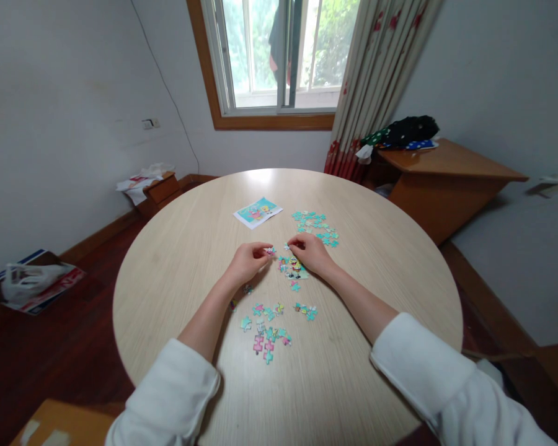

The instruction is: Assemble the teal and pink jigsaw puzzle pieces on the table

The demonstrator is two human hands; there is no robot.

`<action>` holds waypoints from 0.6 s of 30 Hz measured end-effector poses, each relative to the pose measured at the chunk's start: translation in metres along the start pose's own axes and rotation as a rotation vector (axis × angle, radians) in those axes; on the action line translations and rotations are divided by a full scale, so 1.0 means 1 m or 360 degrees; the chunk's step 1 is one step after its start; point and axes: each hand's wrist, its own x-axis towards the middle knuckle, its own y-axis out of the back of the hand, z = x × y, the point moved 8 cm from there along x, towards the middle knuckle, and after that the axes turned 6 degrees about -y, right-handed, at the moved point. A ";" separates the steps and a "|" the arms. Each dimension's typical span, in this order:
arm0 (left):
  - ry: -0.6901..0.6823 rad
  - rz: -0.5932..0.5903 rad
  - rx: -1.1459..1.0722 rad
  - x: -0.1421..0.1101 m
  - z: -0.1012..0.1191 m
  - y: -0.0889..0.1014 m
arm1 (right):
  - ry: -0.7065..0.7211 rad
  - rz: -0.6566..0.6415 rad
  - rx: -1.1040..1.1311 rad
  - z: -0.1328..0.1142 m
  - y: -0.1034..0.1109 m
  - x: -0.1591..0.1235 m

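Observation:
Both of my hands are over the middle of a round wooden table (353,365). My left hand (248,263) pinches a small pink and teal jigsaw puzzle piece (270,251) between thumb and fingers. Opposite it, my right hand (310,251) has its fingertips closed at a pale puzzle piece (287,246). Just below the hands lies a joined puzzle section (294,268) with a yellow cartoon figure, partly beside my right wrist. A single pink and teal piece (295,285) lies under that section.
Loose pieces (270,334) are scattered nearer my body. A spread of teal pieces (314,226) lies beyond my right hand, and a printed reference picture (258,212) beyond my left. A wooden desk (446,164) with cloths stands at right, near the curtain (372,74).

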 end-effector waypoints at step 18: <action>-0.0045 -0.0039 0.0088 0.001 0.000 -0.003 | 0.0529 -0.0053 0.0019 -0.051 0.003 -0.022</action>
